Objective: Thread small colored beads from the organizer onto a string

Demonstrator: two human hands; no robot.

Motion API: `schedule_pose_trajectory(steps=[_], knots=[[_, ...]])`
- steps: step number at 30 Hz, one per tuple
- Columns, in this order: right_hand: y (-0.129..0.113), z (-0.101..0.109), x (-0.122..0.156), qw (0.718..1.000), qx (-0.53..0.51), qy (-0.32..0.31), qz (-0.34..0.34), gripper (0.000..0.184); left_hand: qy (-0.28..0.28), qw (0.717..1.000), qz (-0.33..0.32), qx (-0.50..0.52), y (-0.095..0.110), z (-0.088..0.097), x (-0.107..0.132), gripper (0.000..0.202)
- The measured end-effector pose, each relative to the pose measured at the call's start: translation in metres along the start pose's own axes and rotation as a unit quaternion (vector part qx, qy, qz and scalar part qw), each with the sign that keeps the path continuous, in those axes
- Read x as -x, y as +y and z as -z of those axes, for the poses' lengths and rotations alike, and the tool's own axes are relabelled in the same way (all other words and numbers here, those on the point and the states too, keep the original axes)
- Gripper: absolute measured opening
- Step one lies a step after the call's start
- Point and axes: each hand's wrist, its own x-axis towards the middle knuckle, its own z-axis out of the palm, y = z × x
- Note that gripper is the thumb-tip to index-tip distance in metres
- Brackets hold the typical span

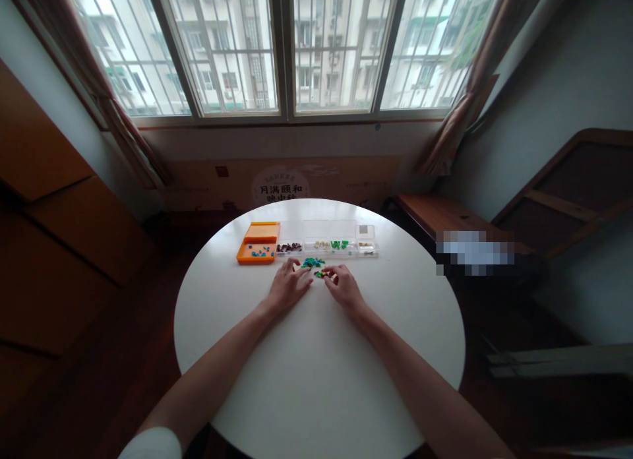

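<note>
A small pile of blue and green plastic pieces (pixel 312 263), too small to make out singly, lies on the white round table (pixel 316 367). My left hand (pixel 287 286) rests at the pile's left side, thumb and fingers apart, nothing visible between them. To the right, my right hand (pixel 343 289) has its fingers curled in towards the thumb. Green, dark and yellowish small pieces (pixel 320 274) show at its fingertips; what exactly it grips is partly hidden by the fingers.
Beyond my hands stands an open orange box (pixel 256 261) with blue pieces in it. Beside it, clear plastic boxes (pixel 326 253) hold dark brown, cream, green and yellowish pieces in separate groups. A wooden bench (pixel 435 215) stands right of the table, below the window.
</note>
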Motion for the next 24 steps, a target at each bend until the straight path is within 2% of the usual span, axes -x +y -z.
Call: schedule_pose_trajectory(steps=[6, 24], knots=[[0.0004, -0.0014, 0.0002, 1.0, 0.002, -0.005, 0.003, 0.019, 0.019, 0.999, 0.007, 0.027, 0.0035, 0.0024, -0.0011, 0.021], [-0.0066, 0.0017, 0.0026, 1.0, 0.005, -0.013, 0.004, 0.018, -0.027, 0.996, -0.029, 0.079, 0.0038, 0.0006, -0.0034, 0.009]])
